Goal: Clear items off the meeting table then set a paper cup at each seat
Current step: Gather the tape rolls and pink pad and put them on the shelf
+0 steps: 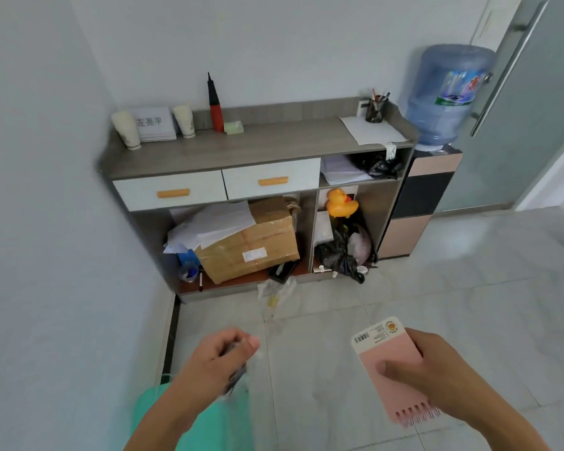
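Nearest the camera, over the pale tiled floor point(420, 288), the right hand point(437, 375) grips a pink card-like item point(394, 369) with a white barcoded end and a comb-like toothed edge, thumb pressed on its face. Beside it, the left hand point(212, 359) is closed around something dark and blurred, with clear plastic trailing from it; what it is cannot be told. A green cloth point(215, 421) shows beneath the left forearm.

Farther off, against the wall, stands a grey sideboard point(251, 148) whose top serves as a counter. At its left end two stacks of paper cups point(126, 128) stand upside down on either side of a white name sign point(153, 123). A black-and-red pump point(215, 105), a green notepad point(234, 127), loose white paper point(372, 130) and a pen holder point(375, 109) follow to the right. Below the two white drawers point(215, 187), open shelves hold a cardboard box point(251, 242), papers, black bags and a yellow rubber duck point(341, 205). A water dispenser point(437, 102) stands just beside the sideboard's right end.
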`<state>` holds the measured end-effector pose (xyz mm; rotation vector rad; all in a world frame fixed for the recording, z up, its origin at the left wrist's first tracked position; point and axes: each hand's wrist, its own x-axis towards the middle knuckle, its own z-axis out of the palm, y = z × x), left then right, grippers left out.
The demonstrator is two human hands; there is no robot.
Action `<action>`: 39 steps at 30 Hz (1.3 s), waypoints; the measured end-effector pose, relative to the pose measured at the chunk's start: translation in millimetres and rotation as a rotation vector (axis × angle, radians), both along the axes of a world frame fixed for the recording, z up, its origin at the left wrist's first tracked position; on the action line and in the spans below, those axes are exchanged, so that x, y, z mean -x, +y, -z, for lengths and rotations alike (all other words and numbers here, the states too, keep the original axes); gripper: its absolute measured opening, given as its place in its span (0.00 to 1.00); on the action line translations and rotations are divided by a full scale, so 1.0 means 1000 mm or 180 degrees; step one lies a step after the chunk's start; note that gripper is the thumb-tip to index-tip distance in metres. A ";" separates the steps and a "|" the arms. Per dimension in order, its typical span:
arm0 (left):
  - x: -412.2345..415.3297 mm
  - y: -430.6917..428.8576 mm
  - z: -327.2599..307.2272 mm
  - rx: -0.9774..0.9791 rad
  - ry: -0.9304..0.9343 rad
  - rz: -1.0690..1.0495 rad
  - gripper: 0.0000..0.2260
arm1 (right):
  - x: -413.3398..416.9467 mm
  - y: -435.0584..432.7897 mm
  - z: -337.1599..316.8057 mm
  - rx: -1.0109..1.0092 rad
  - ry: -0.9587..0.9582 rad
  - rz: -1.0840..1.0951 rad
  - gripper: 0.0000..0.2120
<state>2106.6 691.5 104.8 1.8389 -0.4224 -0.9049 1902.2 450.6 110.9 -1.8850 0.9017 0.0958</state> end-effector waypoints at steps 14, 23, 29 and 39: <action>-0.225 -0.263 0.006 -0.0089 -0.0290 -0.0042 0.12 | -0.217 -0.263 0.005 -0.0041 -0.0141 0.0294 0.09; -0.340 -0.383 -0.017 0.0013 -0.0395 -0.0572 0.11 | -0.411 -0.406 -0.031 -0.0066 -0.0488 -0.0398 0.11; -0.441 -0.426 0.003 0.0102 -0.0315 -0.1316 0.13 | -0.527 -0.455 -0.028 -0.0261 -0.0567 -0.0574 0.09; -0.684 -0.547 0.028 -0.0423 -0.0690 -0.1132 0.11 | -0.677 -0.507 -0.011 -0.0805 -0.0448 -0.0098 0.08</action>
